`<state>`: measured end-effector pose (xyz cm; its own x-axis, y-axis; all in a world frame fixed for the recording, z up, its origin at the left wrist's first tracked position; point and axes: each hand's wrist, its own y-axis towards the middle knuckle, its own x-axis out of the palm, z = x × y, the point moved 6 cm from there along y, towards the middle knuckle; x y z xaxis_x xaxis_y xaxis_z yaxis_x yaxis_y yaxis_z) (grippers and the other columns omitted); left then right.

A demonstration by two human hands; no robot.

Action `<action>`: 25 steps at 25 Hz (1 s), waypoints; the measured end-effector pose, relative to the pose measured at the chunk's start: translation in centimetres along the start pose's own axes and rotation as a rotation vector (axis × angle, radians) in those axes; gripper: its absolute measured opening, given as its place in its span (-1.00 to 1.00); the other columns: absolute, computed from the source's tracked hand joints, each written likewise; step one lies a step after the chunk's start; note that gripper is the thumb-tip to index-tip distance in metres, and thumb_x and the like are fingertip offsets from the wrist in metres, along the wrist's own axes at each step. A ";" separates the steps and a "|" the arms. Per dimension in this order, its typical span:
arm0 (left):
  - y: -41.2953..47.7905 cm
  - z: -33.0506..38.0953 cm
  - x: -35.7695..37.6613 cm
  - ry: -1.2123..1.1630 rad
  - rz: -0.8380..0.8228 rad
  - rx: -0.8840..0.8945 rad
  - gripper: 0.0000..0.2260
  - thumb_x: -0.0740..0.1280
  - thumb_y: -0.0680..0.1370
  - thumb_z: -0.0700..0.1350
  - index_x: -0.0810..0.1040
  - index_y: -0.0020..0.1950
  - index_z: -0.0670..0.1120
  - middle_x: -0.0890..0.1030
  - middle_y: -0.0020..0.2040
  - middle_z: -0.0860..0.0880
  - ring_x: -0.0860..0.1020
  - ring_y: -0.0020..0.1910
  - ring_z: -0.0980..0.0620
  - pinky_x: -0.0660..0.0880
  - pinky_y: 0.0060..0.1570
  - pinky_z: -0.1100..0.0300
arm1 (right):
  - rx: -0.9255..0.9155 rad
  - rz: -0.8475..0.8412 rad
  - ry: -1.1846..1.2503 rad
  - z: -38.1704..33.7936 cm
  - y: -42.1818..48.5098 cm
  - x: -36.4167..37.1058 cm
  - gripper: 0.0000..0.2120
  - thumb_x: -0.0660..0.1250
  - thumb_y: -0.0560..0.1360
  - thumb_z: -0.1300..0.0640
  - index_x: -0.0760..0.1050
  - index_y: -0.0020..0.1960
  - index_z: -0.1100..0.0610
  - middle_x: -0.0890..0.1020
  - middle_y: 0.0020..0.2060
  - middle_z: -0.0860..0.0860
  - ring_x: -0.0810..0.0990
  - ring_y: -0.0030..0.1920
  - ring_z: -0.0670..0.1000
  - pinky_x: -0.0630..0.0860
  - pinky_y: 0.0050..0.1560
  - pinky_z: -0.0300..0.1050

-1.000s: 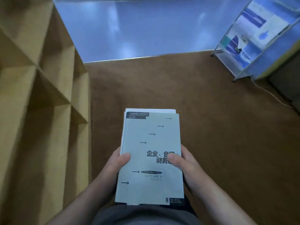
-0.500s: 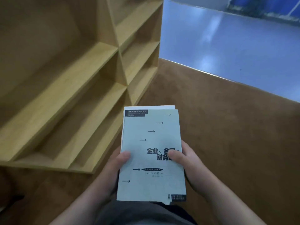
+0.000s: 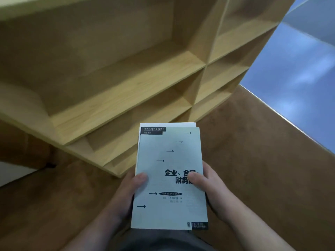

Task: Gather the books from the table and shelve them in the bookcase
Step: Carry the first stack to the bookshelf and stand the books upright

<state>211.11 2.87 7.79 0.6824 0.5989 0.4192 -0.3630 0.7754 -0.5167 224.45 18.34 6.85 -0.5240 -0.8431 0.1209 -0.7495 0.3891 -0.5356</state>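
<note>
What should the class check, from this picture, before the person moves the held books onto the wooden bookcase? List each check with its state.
1. Grip: left hand and right hand both hold the stack of books, thumbs on the top cover: ok.
2. Stack squared: a white book underneath juts past the top cover's far edge: not ok.
3. Room in the bookcase: its nearest wide shelf shows only bare board: ok.
4. Books turned upright for shelving: they lie flat, cover up: not ok.
5. Number of books in the stack: cannot tell.
</note>
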 end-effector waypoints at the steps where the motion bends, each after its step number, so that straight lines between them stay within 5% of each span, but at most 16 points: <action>1: 0.4 0.2 -0.7 -0.022 0.044 0.003 -0.34 0.57 0.22 0.09 0.55 0.24 -0.16 0.75 -0.05 -0.21 0.73 -0.16 -0.20 0.64 -0.34 0.05 | -0.008 -0.024 -0.023 -0.7 0.9 0.3 -0.29 0.46 0.36 -0.15 0.39 0.43 0.08 0.65 0.26 0.13 0.67 0.20 0.23 0.52 0.26 0.37; 3: 1.6 0.8 -2.3 -0.026 0.120 0.016 -0.33 0.53 0.22 0.12 0.53 0.23 -0.19 0.76 -0.17 -0.12 0.72 -0.12 -0.17 0.63 -0.36 0.16 | -0.017 -0.064 -0.041 -1.8 2.8 1.0 -0.33 0.44 0.38 -0.12 0.40 0.42 0.11 0.65 0.26 0.15 0.66 0.21 0.26 0.50 0.27 0.40; 5: 1.6 1.3 -3.6 0.032 0.149 0.079 0.09 0.62 -0.15 0.33 0.53 0.22 -0.28 0.74 -0.33 0.02 0.62 0.10 -0.24 0.57 -0.35 0.35 | -0.009 -0.094 -0.059 -2.6 4.3 1.5 -0.31 0.44 0.37 -0.10 0.40 0.42 0.14 0.66 0.25 0.15 0.65 0.21 0.26 0.49 0.27 0.41; 7: 1.4 1.0 -4.9 -0.063 0.213 0.097 0.31 0.61 -0.27 0.38 0.47 0.32 -0.32 0.76 -0.26 -0.01 0.68 0.05 -0.22 0.60 -0.33 0.30 | 0.009 -0.142 -0.084 -3.0 5.5 2.0 -0.29 0.45 0.35 -0.09 0.40 0.43 0.13 0.66 0.24 0.15 0.66 0.21 0.25 0.49 0.28 0.41; 10: 0.8 0.1 -4.8 -0.152 0.334 0.048 0.18 0.68 -0.18 0.26 0.48 0.30 -0.29 0.76 -0.14 -0.16 0.75 -0.23 -0.09 0.64 -0.38 0.14 | 0.057 -0.215 -0.104 -3.3 7.0 2.3 -0.27 0.47 0.33 -0.08 0.39 0.43 0.13 0.65 0.26 0.16 0.66 0.21 0.26 0.48 0.28 0.42; 14: 1.4 -0.6 -2.3 -0.225 0.389 0.080 -0.19 0.57 0.22 0.09 0.45 0.32 -0.33 0.75 -0.09 -0.24 0.74 -0.26 -0.11 0.63 -0.40 0.14 | 0.077 -0.333 -0.181 -4.7 9.2 1.5 -0.31 0.45 0.32 -0.11 0.43 0.40 0.10 0.67 0.23 0.12 0.68 0.18 0.21 0.52 0.27 0.38; 17: 1.9 -0.6 -0.1 -0.159 0.494 0.065 0.06 0.67 -0.10 0.23 0.46 0.18 -0.39 0.72 -0.38 0.07 0.68 -0.45 0.16 0.53 -0.51 0.36 | 0.082 -0.447 -0.241 -6.1 10.7 0.1 -0.30 0.44 0.32 -0.13 0.43 0.41 0.06 0.67 0.24 0.07 0.69 0.19 0.15 0.55 0.26 0.28; 20: 3.5 -0.4 2.7 -0.318 0.589 0.069 -0.21 0.58 0.13 0.23 0.53 0.17 -0.26 0.71 0.09 -0.24 0.74 -0.26 0.09 0.63 -0.32 0.27 | 0.096 -0.538 -0.272 -7.3 12.3 -1.9 -0.25 0.46 0.26 -0.14 0.43 0.40 0.05 0.69 0.21 0.06 0.72 0.14 0.10 0.64 0.14 0.13; 22: 4.9 -0.7 4.3 -0.269 0.562 0.036 0.07 0.66 -0.23 0.23 0.52 0.17 -0.24 0.63 -0.02 -0.30 0.63 -0.46 0.31 0.50 -0.48 0.44 | 0.102 -0.592 -0.295 -8.1 13.4 -3.3 -0.28 0.48 0.29 -0.09 0.43 0.41 0.06 0.70 0.17 0.04 0.74 0.08 0.05 0.67 -0.01 -0.04; 23: 5.3 -1.6 4.1 -0.272 0.599 0.143 0.14 0.72 -0.22 0.10 0.48 0.26 -0.34 0.61 -0.18 -0.22 0.56 -0.57 0.35 0.44 -0.55 0.46 | 0.111 -0.610 -0.300 -8.3 13.8 -3.9 -0.34 0.46 0.33 -0.04 0.43 0.40 0.06 0.71 0.14 0.02 0.74 0.05 0.02 0.67 -0.08 -0.12; 24: 6.2 -1.8 4.5 -0.324 0.542 0.156 -0.11 0.72 0.11 -0.11 0.44 0.31 -0.41 0.60 -0.26 -0.15 0.54 -0.61 0.31 0.41 -0.59 0.46 | 0.118 -0.628 -0.299 -8.5 14.2 -4.5 -0.39 0.44 0.35 -0.01 0.44 0.38 0.05 0.72 0.11 0.00 0.75 0.02 0.00 0.66 -0.13 -0.18; 25: 6.6 -1.8 4.8 -0.330 0.599 0.115 -0.53 0.51 0.44 -0.34 0.45 0.28 -0.42 0.58 -0.25 -0.13 0.57 -0.57 0.26 0.40 -0.59 0.46 | 0.123 -0.642 -0.297 -8.7 14.5 -4.8 -0.42 0.43 0.35 -0.01 0.46 0.35 0.05 0.74 0.08 -0.02 0.75 0.01 -0.01 0.65 -0.16 -0.20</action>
<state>213.12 10.48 5.02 0.1212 0.9461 0.3004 -0.6946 0.2971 -0.6552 212.58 31.27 5.82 0.1501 -0.9639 0.2199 -0.8128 -0.2470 -0.5276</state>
